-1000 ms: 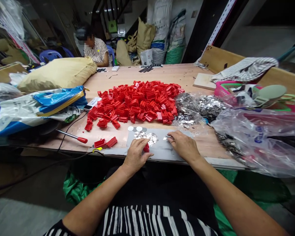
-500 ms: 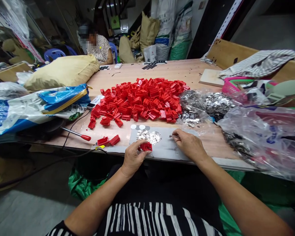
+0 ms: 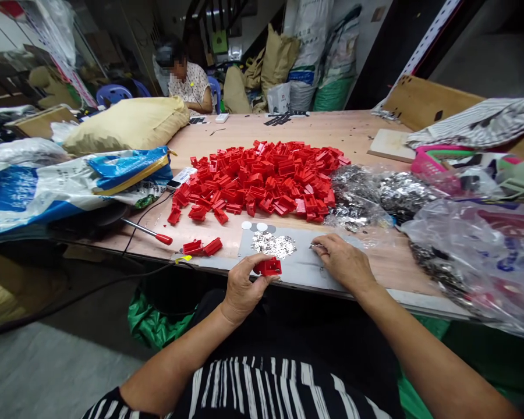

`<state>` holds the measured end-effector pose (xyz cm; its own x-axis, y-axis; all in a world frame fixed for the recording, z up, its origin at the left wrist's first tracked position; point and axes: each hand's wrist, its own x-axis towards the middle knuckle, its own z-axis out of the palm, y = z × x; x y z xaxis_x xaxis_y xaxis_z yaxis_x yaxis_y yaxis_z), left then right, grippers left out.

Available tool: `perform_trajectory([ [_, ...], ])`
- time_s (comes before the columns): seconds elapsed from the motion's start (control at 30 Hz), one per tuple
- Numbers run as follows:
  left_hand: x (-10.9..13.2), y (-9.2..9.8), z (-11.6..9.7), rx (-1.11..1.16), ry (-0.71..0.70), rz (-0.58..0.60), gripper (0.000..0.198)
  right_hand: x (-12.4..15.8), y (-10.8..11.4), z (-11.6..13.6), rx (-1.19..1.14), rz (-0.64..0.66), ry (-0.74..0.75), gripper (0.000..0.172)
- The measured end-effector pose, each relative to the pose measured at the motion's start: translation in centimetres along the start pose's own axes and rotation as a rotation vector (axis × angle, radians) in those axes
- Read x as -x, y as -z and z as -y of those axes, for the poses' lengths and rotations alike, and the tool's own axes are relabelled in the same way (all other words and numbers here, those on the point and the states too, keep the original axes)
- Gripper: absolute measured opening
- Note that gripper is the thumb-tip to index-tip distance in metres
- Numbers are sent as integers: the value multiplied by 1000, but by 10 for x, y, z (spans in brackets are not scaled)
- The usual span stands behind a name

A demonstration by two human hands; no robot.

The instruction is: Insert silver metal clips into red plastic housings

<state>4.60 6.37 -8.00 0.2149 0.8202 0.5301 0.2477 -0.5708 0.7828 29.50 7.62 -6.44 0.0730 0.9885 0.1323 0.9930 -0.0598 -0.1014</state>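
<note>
My left hand [image 3: 247, 286] pinches a red plastic housing [image 3: 268, 266] between thumb and fingers, with its hollow side turned up toward me, at the front edge of the table. To the right, my right hand [image 3: 346, 262] is closed over the grey sheet [image 3: 303, 269]. A small metal piece [image 3: 313, 246] shows at its fingertips; its exact shape is too small to tell. Between and beyond the hands lies a pile of small shiny metal pieces [image 3: 274, 244] on the sheet. Two red housings [image 3: 203, 247] lie left of my left hand.
A large heap of red housings [image 3: 262, 177] covers the table's middle. Plastic bags of metal parts [image 3: 362, 195] lie on the right. On the left are a red-tipped lever [image 3: 162, 238], a cable and sacks [image 3: 126, 122]. A person [image 3: 191, 84] sits across the table.
The camera view has shifted, so the scene sits further right. My left hand still holds the red housing, tilted slightly differently. Less of the metal piece shows at my right fingertips.
</note>
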Motion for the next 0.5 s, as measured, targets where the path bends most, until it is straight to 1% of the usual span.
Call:
perform_trajectory([
  [0.07, -1, 1, -2, 7, 6, -10, 34, 1, 1, 2, -60, -35, 8, 25],
  [0.13, -1, 1, -3, 11, 21, -13, 33, 4, 7, 9, -215, -12, 33, 25],
  [0.17, -2, 1, -3, 12, 27, -14, 33, 8, 11, 15, -322, 21, 58, 24],
  [0.23, -2, 1, -3, 9, 33, -16, 33, 17, 20, 29, -558, 129, 135, 27],
  [0.3, -2, 1, -4, 6, 29, -19, 33, 26, 27, 45, -717, 206, 207, 28],
  [0.4, -1, 1, -5, 0, 9, -18, 33, 37, 32, 61, -833, 263, 290, 29],
  [0.5, 0, 3, -7, -18, -33, -13, 33, 40, 30, 65, -881, 299, 317, 31],
])
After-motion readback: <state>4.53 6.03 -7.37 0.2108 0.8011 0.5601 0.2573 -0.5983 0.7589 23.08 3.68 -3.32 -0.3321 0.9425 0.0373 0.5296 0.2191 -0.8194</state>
